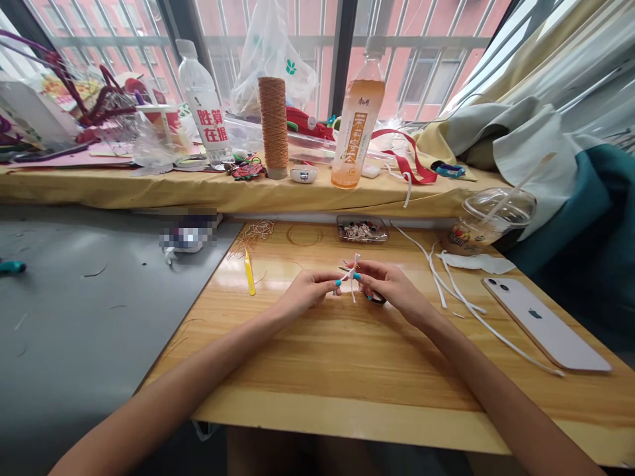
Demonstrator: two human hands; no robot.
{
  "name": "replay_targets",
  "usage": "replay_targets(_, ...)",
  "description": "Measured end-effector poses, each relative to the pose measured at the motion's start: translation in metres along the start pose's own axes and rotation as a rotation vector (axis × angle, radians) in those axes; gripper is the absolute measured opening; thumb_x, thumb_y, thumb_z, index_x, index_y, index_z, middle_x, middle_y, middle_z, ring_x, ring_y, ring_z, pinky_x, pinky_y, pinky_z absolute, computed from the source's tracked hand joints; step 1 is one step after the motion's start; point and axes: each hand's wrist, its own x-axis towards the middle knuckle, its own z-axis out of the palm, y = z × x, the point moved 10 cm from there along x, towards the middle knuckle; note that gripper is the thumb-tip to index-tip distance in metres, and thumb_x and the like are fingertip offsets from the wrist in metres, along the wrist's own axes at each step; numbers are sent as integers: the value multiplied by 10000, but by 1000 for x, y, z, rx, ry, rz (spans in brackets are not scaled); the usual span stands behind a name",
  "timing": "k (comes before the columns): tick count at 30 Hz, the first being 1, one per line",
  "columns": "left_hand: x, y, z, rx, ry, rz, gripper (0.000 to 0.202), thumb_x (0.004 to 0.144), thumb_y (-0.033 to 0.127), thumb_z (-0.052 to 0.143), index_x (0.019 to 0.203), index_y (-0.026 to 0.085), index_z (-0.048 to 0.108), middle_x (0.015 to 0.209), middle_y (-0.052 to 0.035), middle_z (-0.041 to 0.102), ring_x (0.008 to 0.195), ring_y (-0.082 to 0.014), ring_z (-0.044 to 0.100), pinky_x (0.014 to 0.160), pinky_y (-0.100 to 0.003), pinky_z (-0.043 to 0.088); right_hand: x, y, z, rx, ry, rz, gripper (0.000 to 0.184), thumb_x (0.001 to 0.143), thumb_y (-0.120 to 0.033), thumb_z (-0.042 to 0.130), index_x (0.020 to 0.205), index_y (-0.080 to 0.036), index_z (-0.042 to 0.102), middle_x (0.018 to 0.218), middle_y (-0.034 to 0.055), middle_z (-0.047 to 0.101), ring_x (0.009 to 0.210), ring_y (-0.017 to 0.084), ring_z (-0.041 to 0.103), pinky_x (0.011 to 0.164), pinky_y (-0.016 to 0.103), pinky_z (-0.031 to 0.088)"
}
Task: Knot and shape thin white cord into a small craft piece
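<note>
Both hands meet above the middle of the wooden table point(347, 357). My left hand point(310, 289) and my right hand point(387, 281) pinch a small piece of white ribbon point(353, 272) between their fingertips; its short ends stick up and hang down between the hands. A small dark object lies under my right hand, mostly hidden. Fingers of both hands are closed around the ribbon.
A yellow tweezer-like tool point(249, 272) lies left of the hands. White ribbon strips point(461, 297) and a phone point(546, 324) lie to the right, beside a plastic cup point(489, 221). A small tray of beads point(362, 229) sits behind. The sill holds bottles point(357, 119) and a thread spool point(273, 125).
</note>
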Motion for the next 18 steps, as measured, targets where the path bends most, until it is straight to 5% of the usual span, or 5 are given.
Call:
replay_targets(5, -1, 2, -2, -46, 40, 3, 337, 683, 278, 545, 981, 138, 618, 641, 5, 517, 390, -16, 253, 369, -172, 143, -1, 4, -15, -34, 150, -13, 328, 685, -346, 538, 909, -117, 609, 671, 18, 581, 499, 84, 461, 496, 235, 381)
replay_targets(18, -1, 0, -1, 119, 30, 16, 287, 714, 264, 518, 954, 143, 616, 688, -20, 591, 427, -42, 282, 399, -177, 183, -8, -15, -17, -326, 211, -181, 232, 779, -329, 450, 798, -185, 630, 572, -1, 597, 508, 123, 542, 515, 235, 416)
